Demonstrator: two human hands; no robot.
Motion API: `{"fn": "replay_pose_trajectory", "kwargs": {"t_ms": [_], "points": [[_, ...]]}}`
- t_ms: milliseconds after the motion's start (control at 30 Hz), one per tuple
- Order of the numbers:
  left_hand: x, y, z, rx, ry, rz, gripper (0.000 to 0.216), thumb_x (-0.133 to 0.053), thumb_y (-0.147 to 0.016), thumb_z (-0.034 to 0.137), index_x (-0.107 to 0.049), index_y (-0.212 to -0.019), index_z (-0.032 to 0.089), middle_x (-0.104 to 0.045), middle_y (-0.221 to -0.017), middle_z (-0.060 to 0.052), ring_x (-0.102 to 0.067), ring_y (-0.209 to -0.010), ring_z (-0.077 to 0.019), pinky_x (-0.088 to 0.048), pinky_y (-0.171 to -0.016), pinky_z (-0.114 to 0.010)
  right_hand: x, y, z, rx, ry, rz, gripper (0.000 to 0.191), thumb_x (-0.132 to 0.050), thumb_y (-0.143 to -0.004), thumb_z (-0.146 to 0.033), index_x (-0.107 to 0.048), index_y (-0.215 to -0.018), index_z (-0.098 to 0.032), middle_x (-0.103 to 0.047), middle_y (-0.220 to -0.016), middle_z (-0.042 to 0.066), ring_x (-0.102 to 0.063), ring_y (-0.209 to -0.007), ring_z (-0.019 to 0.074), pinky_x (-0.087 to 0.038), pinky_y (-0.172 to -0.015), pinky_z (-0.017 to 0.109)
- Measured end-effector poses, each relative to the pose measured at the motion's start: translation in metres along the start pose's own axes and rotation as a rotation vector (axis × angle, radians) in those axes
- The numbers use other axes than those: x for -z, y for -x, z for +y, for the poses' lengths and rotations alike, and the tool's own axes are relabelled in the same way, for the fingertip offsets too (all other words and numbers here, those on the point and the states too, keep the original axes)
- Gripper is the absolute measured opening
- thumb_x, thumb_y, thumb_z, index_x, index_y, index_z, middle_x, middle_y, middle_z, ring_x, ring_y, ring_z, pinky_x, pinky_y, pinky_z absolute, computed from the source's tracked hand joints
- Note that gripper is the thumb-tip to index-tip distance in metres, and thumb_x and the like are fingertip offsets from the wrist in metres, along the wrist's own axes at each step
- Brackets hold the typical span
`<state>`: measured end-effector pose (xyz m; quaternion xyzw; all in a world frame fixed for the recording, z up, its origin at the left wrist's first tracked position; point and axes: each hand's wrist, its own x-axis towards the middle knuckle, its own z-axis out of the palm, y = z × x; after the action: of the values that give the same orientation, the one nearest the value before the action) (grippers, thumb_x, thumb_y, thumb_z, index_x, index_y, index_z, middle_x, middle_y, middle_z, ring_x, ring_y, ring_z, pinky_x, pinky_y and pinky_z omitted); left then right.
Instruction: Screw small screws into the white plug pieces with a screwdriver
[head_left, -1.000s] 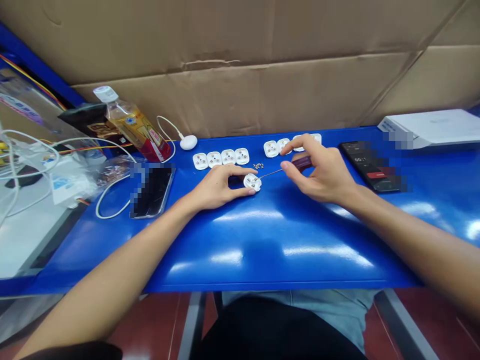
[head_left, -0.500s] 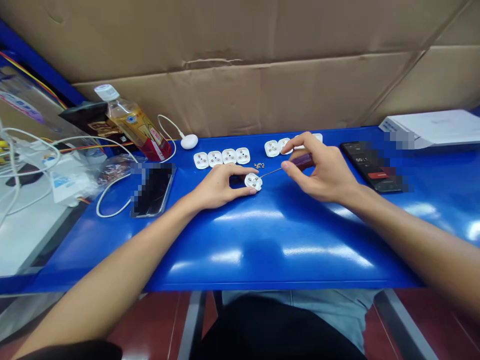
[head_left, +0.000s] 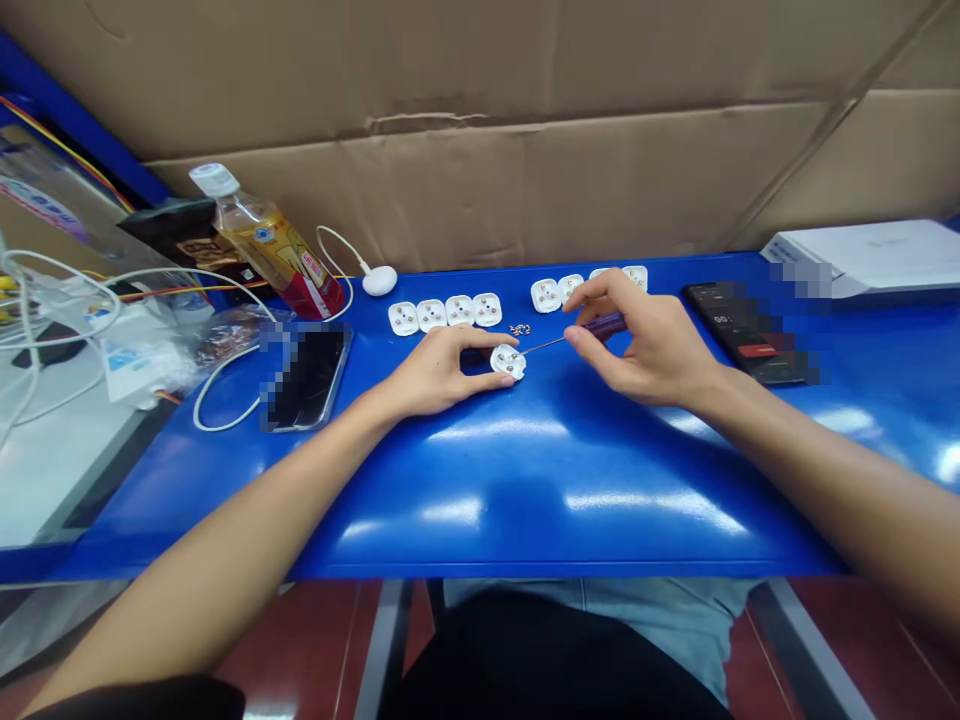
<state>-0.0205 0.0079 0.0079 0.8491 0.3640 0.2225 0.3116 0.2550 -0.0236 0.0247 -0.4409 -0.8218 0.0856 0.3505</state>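
Note:
Between thumb and forefinger, my left hand point(head_left: 435, 375) grips a small white plastic housing point(head_left: 508, 363) with metal contacts inside, tilted up off the blue table. My right hand point(head_left: 645, 340) is closed around the dark handle of a screwdriver point(head_left: 604, 325). The shaft points left, and its tip meets the right edge of the housing; whether it sits in a screw is too small to tell. Just behind the housing lies a little pile of small screws point(head_left: 520, 330). A row of similar white housings point(head_left: 445, 314) stands behind my left hand. More white housings point(head_left: 546, 295) are partly hidden behind my right hand.
A phone point(head_left: 309, 378) and a drink bottle point(head_left: 277, 255) are at the left, near tangled white cables point(head_left: 202, 400). A round white device point(head_left: 379, 281) lies at the back. On the right are another phone point(head_left: 742, 335) and a white box point(head_left: 862, 260). Cardboard point(head_left: 480, 190) lines the back.
Both hands keep nearly the same place and hold. The screwdriver handle looks slightly turned and lowered in my right fingers; the view has shifted a little.

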Motion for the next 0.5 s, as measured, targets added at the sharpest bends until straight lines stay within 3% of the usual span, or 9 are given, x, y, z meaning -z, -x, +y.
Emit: {"fn": "replay_pose_trajectory", "kwargs": {"t_ms": [100, 233, 367, 500], "points": [[-0.0001, -0.0002, -0.0011, -0.005, 0.012, 0.001, 0.056, -0.081, -0.088, 0.053, -0.076, -0.135, 0.023, -0.077, -0.135, -0.007, -0.072, -0.125, -0.0319, -0.053, -0.113, -0.043, 0.0002, -0.0007, 0.0002, -0.029, 0.044, 0.006, 0.012, -0.064, -0.098, -0.040, -0.062, -0.103, -0.029, -0.077, -0.083, 0.002, -0.075, -0.071, 0.0237, -0.057, -0.063, 0.036], [-0.0004, 0.0001, -0.0021, -0.015, 0.006, 0.004, 0.055, -0.081, -0.089, 0.052, -0.077, -0.135, 0.023, -0.077, -0.135, -0.008, -0.072, -0.126, -0.0322, -0.053, -0.113, -0.043, 0.0004, -0.0013, 0.0006, -0.004, -0.023, 0.002, 0.013, -0.064, -0.097, -0.036, -0.062, -0.108, -0.028, -0.079, -0.097, 0.005, -0.077, -0.081, 0.0258, -0.060, -0.069, 0.039], [-0.0002, 0.0006, -0.0019, -0.023, 0.016, 0.004, 0.055, -0.081, -0.089, 0.053, -0.077, -0.135, 0.024, -0.077, -0.136, -0.008, -0.072, -0.126, -0.0322, -0.053, -0.113, -0.043, 0.0002, -0.0008, 0.0007, 0.001, 0.033, 0.008, 0.009, -0.063, -0.099, -0.037, -0.062, -0.102, -0.028, -0.076, -0.083, 0.002, -0.075, -0.072, 0.0246, -0.059, -0.066, 0.038], [0.0002, 0.0007, -0.0005, -0.009, 0.006, 0.000, 0.055, -0.081, -0.089, 0.053, -0.077, -0.135, 0.023, -0.077, -0.136, -0.007, -0.072, -0.126, -0.0318, -0.053, -0.113, -0.042, 0.0002, -0.0010, 0.0008, 0.023, -0.018, -0.004, 0.013, -0.064, -0.097, -0.034, -0.061, -0.107, -0.028, -0.079, -0.099, 0.005, -0.077, -0.082, 0.0247, -0.060, -0.071, 0.038]]}}
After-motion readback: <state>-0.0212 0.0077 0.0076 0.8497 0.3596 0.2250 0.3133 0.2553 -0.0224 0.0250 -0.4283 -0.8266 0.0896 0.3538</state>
